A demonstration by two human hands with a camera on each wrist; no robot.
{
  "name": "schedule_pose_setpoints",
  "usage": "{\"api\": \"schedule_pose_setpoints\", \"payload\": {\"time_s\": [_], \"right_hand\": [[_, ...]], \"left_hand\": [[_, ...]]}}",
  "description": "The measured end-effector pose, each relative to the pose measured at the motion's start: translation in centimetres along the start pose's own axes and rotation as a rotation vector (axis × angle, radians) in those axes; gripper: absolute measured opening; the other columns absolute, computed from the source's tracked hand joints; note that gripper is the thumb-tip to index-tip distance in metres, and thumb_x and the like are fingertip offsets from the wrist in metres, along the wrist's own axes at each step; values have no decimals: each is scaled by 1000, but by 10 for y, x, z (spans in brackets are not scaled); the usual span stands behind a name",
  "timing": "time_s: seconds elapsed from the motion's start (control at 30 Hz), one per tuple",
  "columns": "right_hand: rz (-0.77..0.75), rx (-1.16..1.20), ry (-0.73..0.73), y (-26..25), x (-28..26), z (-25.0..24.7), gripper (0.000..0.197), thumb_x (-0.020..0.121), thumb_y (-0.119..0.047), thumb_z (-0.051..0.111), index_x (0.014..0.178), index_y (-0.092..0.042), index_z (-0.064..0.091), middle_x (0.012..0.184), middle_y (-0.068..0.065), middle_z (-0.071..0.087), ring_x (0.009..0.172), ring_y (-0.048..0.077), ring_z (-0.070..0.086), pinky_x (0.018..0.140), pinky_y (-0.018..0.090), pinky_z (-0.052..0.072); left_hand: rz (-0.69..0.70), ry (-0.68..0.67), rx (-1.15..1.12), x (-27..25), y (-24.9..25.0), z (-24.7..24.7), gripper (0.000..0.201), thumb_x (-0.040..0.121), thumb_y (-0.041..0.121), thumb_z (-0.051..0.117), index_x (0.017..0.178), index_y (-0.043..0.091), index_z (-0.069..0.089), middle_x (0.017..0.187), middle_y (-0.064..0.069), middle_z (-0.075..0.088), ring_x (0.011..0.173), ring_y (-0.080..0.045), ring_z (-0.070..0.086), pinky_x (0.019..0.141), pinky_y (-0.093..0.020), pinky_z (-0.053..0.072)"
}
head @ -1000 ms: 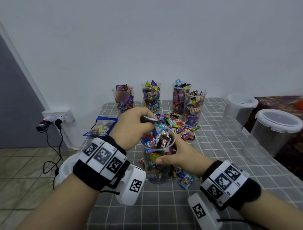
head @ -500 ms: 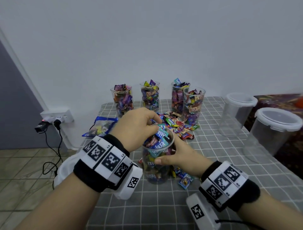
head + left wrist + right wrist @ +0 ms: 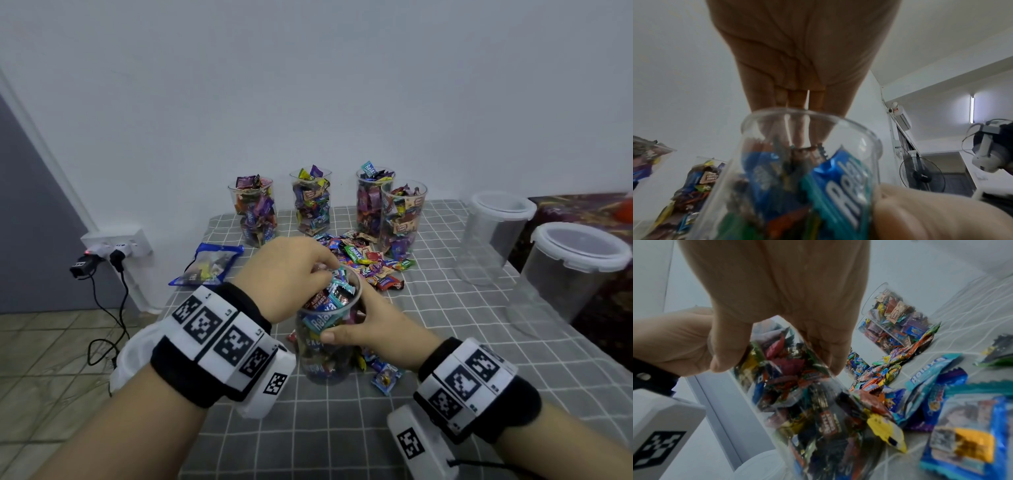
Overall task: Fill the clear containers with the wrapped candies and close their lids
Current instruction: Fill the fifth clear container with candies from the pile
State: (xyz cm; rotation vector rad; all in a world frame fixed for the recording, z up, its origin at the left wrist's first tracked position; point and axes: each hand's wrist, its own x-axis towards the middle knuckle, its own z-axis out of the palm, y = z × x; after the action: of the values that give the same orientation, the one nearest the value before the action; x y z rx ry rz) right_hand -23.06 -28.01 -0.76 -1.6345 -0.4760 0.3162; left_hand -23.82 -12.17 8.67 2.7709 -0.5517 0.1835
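A clear container [image 3: 325, 363] stuffed with wrapped candies stands at the near middle of the checked table [image 3: 342, 431]. My right hand [image 3: 346, 318] grips its upper wall from the right, thumb on the near side. My left hand [image 3: 320, 274] is over the mouth, fingers reaching down inside and pressing on the top candies. In the left wrist view the straight fingers [image 3: 797, 129] pass the rim of the container [image 3: 809, 178]. The right wrist view shows my right hand [image 3: 777, 368] wrapped round the container [image 3: 797, 399]. A loose candy pile [image 3: 370, 263] lies behind it.
Four open candy-filled containers [image 3: 311, 202] stand along the back. Two empty lidded containers [image 3: 493, 236] [image 3: 572, 270] are at the right. A blue candy bag [image 3: 209, 265] lies at the left. Stray candies [image 3: 385, 377] lie right of the held container. A socket with plugs [image 3: 116, 243] is off the left edge.
My left hand came down from above the rim, where it held a candy, into the container's mouth. The candies that stuck up now sit lower. My right hand kept its grip.
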Motion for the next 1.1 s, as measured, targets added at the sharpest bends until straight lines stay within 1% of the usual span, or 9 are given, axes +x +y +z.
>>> {"api": "schedule_pose_setpoints", "payload": {"time_s": [0.17,0.3,0.4,0.47,0.57,0.73,0.93,1.0,1.1], "right_hand": [[-9,13,6,0,-1,1,90,68,-5,77,142,-17,27,131,4,54,118,12,56,98,27,47],[31,-65,-25,-4,0,-3,85,74,0,76,139,-25,27,128,0,56,117,13,56,95,24,48],[103,-332,-112,-11,-3,-17,90,74,-19,80,142,-35,24,134,-12,49,120,5,50,101,24,44],[154,-563,-161,-16,-7,-27,87,76,-27,78,144,-32,25,137,-14,43,121,3,44,99,14,38],[258,-891,-164,-20,-13,-44,81,82,-42,69,147,-26,24,147,-5,34,129,11,37,102,21,34],[425,-1172,-209,-16,-12,-61,90,82,-43,68,150,-28,11,156,-2,20,137,19,31,109,32,31],[512,-1281,-393,-9,-8,-55,108,75,-43,75,151,-29,-1,158,-5,11,138,21,30,107,35,36],[499,-1296,-420,-5,-7,-50,110,73,-46,75,151,-29,-1,157,-5,13,137,21,31,107,36,37],[466,-1320,-434,2,-5,-45,111,72,-47,75,151,-32,-1,156,-6,16,135,22,34,105,38,39]], "left_hand": [[17,-99,18,1,3,3,27,92,25,53,114,32,66,113,8,66,101,-10,58,87,-25,46],[-6,159,-245,0,-6,2,22,91,20,55,106,27,70,101,10,66,93,-4,59,87,-30,49],[-54,336,-372,0,-21,1,22,90,15,56,101,27,70,100,8,66,92,-6,60,86,-31,49],[-110,364,-394,-1,-34,2,22,90,14,55,99,30,69,100,6,66,93,-10,60,87,-34,49],[-196,272,-284,-2,-50,7,26,92,13,53,109,28,65,108,2,63,96,-14,57,89,-33,46],[-230,129,-58,2,-72,31,44,89,14,57,131,27,51,139,5,46,123,-13,45,101,-31,35],[-196,-317,14,13,-75,59,89,74,29,78,146,29,27,152,5,27,134,-15,36,110,-36,35],[-210,-414,74,14,-69,64,82,76,23,77,145,24,32,149,3,33,131,-17,40,108,-29,34],[-211,-493,189,12,-53,65,46,90,16,61,134,12,47,138,-7,49,123,-22,48,100,-25,36]]}}
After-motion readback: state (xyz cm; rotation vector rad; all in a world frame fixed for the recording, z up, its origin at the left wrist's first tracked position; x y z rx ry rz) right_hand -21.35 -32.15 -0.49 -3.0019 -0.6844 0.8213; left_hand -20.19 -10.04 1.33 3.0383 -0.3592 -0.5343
